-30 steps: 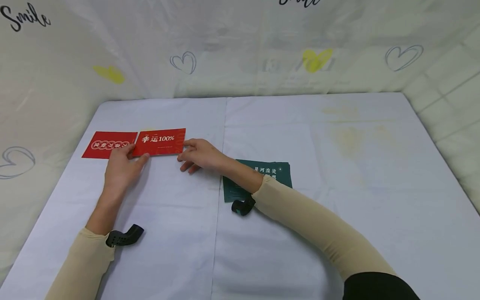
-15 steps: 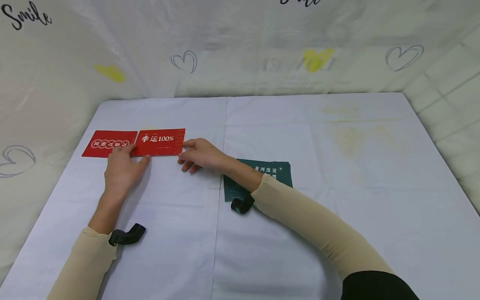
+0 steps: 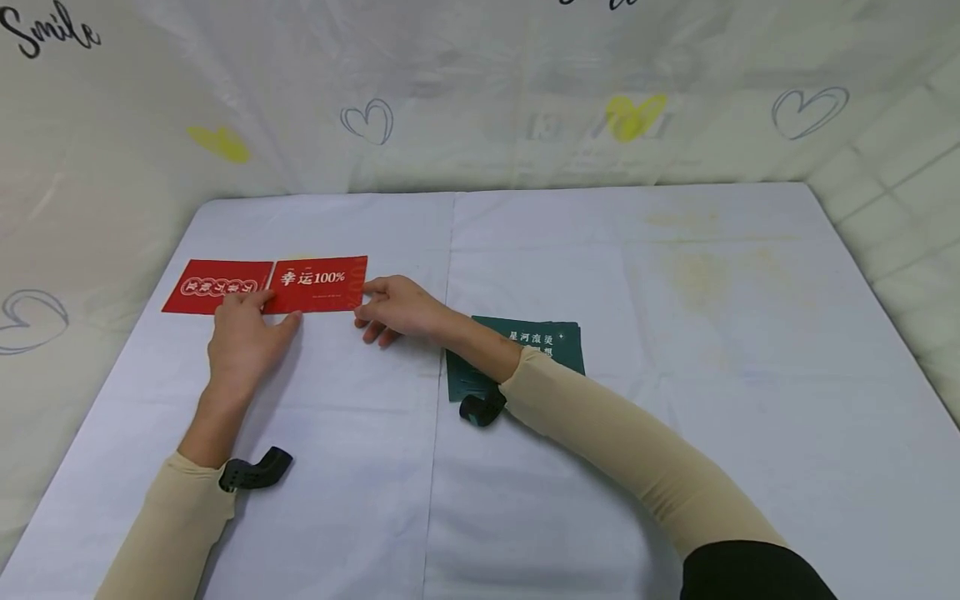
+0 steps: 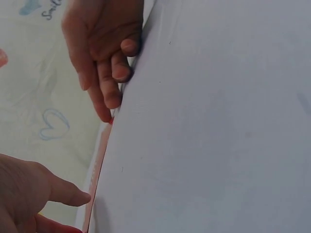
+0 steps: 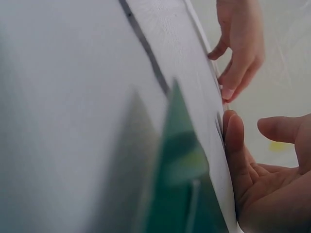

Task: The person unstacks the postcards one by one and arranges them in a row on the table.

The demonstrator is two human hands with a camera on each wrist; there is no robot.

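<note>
Touched, not gripped

By the loose-fingered left hand [image 3: 250, 342] and right hand [image 3: 402, 310], a red rectangular printed card [image 3: 322, 286] is touched beside a second red rectangular card [image 3: 216, 286] on the white tabletop [image 3: 360, 492]. Edges are probably best nudged lightly, evenly.

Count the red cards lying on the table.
2. The left card has its near right corner covered by the left hand; the "100%" card lies just right of it, beside the right hand. Any stacked underneath would be hidden.
</note>
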